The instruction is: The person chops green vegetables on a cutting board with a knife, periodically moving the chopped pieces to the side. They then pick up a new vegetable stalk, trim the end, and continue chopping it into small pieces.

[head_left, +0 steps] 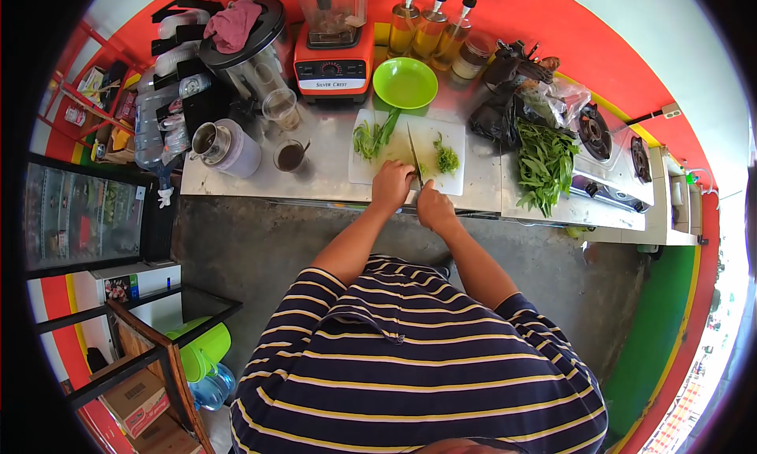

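Note:
My right hand (435,207) is closed around the handle of a kitchen knife (415,150), its blade pointing away from me over a white cutting board (432,130). Just left of the blade, my left hand (392,186) is on the board's near edge with its fingers curled; what they hold, if anything, is hidden. A pile of cut green stalks (367,142) lies at the board's left, beside a longer green leaf (389,127). Right of the knife sits a small heap of chopped greens (446,157). A green plastic bowl (405,82) stands behind the board.
Left of the board are a glass of dark drink (290,156), a plastic cup (281,109) and a steel jug (210,143). Behind stand a red blender (333,63) and pump bottles (430,29). Leafy greens (546,166) lie by the gas stove (611,170) at right.

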`<state>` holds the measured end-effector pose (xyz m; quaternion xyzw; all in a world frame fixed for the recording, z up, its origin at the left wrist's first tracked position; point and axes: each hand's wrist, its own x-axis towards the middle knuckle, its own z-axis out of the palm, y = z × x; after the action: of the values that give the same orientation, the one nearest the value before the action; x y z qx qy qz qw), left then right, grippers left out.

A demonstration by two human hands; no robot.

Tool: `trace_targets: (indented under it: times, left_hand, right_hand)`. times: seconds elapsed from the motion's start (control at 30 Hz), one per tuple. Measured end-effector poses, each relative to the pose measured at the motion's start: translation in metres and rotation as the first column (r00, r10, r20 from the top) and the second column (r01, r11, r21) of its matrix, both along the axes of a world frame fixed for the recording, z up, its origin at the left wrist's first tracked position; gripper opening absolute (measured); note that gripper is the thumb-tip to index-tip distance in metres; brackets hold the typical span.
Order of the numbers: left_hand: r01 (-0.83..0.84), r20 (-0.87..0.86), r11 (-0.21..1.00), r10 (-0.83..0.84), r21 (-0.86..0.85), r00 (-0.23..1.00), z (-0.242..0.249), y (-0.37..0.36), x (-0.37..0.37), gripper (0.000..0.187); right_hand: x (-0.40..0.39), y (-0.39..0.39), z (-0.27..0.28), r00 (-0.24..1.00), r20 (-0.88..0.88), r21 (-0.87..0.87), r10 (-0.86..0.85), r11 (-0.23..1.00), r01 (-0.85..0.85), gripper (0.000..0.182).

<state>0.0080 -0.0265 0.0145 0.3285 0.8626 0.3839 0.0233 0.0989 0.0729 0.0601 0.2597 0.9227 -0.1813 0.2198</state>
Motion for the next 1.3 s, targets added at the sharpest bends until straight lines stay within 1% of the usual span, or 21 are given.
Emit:
trace_targets:
  times: [0.03,0.07,0.13,0.17,0.27,0.37,0.47,0.5,0.57,0.6,0.67,0.77,0.83,0.87,0.93,1.0,1.07,1.17,1.23,1.3]
  left_hand:
    - [0.015,-0.027,1.000,-0.015,0.001,1.000,0.001,-0.002,0.000,0.009]
    - [0.032,-0.052,0.999,-0.032,0.000,0.998,0.001,-0.004,0.002,0.009]
    - [0.044,-0.076,0.999,-0.045,-0.023,0.996,-0.002,-0.005,0.005,0.010]
    - [0.046,-0.105,0.998,-0.050,-0.041,0.993,-0.002,-0.005,0.004,0.010]
    - [0.052,-0.141,0.998,-0.048,0.023,0.989,-0.004,-0.009,0.006,0.010]
    - [0.036,-0.113,0.999,-0.034,0.009,0.993,-0.005,-0.007,0.005,0.011]
    - [0.047,-0.115,0.998,-0.043,0.036,0.992,-0.003,-0.008,0.003,0.011]
    - [0.050,-0.115,0.998,-0.046,0.035,0.992,-0.003,-0.008,0.004,0.011]
    - [0.042,-0.079,0.999,-0.042,-0.002,0.996,-0.002,-0.008,0.002,0.012]
    - [0.041,-0.082,0.999,-0.041,-0.001,0.996,-0.002,-0.008,0.000,0.012]
    - [0.032,-0.159,0.999,-0.026,0.036,0.987,-0.002,-0.009,-0.005,0.013]
    - [0.017,-0.171,0.998,-0.006,0.066,0.985,-0.007,-0.010,-0.008,0.014]
    - [0.011,-0.167,0.997,0.001,0.071,0.986,-0.007,-0.009,-0.008,0.014]
    - [0.011,-0.165,0.997,0.002,0.077,0.986,-0.006,-0.008,-0.008,0.014]
    - [0.009,-0.142,0.998,0.000,0.063,0.990,-0.006,-0.009,-0.006,0.015]
    - [0.003,-0.123,0.999,0.003,0.052,0.992,-0.004,-0.010,-0.008,0.016]
    - [-0.005,-0.055,0.998,0.009,0.060,0.998,-0.005,-0.013,-0.009,0.017]
    - [-0.024,-0.074,0.993,0.033,0.119,0.997,-0.014,-0.015,-0.011,0.019]
    - [-0.025,-0.087,0.994,0.035,0.109,0.996,-0.014,-0.018,-0.009,0.019]
    - [-0.009,-0.097,0.996,0.018,0.094,0.995,-0.012,-0.020,-0.008,0.019]
  right_hand:
    - [-0.004,0.003,0.002,0.999,-0.039,-0.035,-0.027,0.999,0.026,0.032]
    - [-0.005,0.005,0.005,0.999,-0.036,-0.036,-0.031,0.999,0.030,0.032]
    - [-0.005,0.010,0.006,0.999,-0.013,-0.009,0.050,0.999,-0.050,0.032]
    - [-0.004,0.007,0.007,0.999,-0.015,-0.006,0.048,0.999,-0.048,0.032]
    - [0.010,-0.007,0.005,1.000,0.015,0.062,0.027,0.998,-0.028,0.031]
    - [0.012,-0.012,-0.003,0.999,0.001,0.089,0.038,0.995,-0.038,0.030]
    - [0.001,-0.003,-0.002,0.999,-0.027,0.081,0.040,0.996,-0.038,0.032]
    - [-0.002,0.002,0.000,0.998,-0.020,0.061,0.063,0.996,-0.062,0.031]
    - [-0.004,0.003,0.004,0.996,-0.019,0.042,0.085,0.996,-0.084,0.030]
    - [0.000,0.000,0.003,0.998,-0.020,0.035,0.059,0.998,-0.059,0.030]
    - [0.006,-0.008,0.002,0.999,-0.023,0.031,0.043,0.999,-0.043,0.030]
    - [0.009,-0.014,-0.006,0.999,-0.003,0.078,0.037,0.996,-0.037,0.027]
    - [-0.001,-0.009,-0.007,0.999,-0.020,0.104,0.046,0.994,-0.044,0.034]
    - [-0.005,-0.004,-0.007,0.999,-0.021,0.105,0.047,0.993,-0.044,0.034]
    - [-0.010,0.007,-0.002,0.990,-0.013,0.131,0.140,0.982,-0.137,0.037]
    - [-0.005,0.002,0.000,0.993,-0.009,0.137,0.120,0.984,-0.117,0.037]
    - [0.005,-0.010,-0.002,0.994,0.001,0.139,0.106,0.985,-0.105,0.036]
    - [0.010,-0.020,-0.006,0.996,-0.003,0.186,0.094,0.978,-0.092,0.033]
    - [0.004,-0.022,-0.005,0.994,-0.011,0.149,0.113,0.983,-0.110,0.035]
    - [-0.008,-0.017,-0.004,0.995,-0.046,0.134,0.093,0.987,-0.086,0.033]
